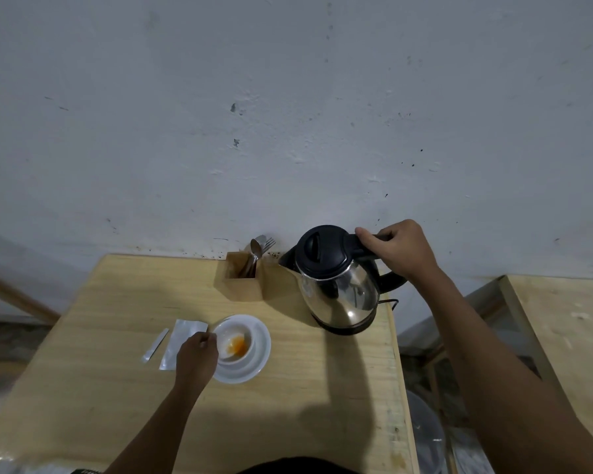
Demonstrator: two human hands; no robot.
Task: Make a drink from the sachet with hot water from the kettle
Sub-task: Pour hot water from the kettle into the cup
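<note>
Pale wood forms the surface [288, 388], which butts against a scuffed, grey-white wall [288, 114] at twelve o'clock. Nearest the camera, two bare forearms reach in from six o'clock.

Left hand [196, 357] sits at about nine o'clock of a white cup [235, 343], fingers curled in and closed at the cup's rim; whether it grips the handle or only steadies the rim cannot be told. Inside the cup lies a small heap of orange powder [237, 344]. The cup stands upright on a white saucer [259, 354].

Just beside the hand, again at nine o'clock of the cup, lies the emptied silver sachet [180, 340], flat on the wood and partly covered by the hand. Its torn-off strip [154, 345] lies a little further out toward nine o'clock, apart from the sachet.

Further back, at about two o'clock of the cup, stands the steel kettle [339, 295] with its black lid [322, 251] shut and its spout pointing toward ten o'clock. It appears to rest on its black base. Right hand [399, 249] is wrapped closed around the top of the kettle's black handle.

At nine o'clock of the kettle, against the wall, a wooden holder [243, 282] carries a spoon and a fork.
</note>
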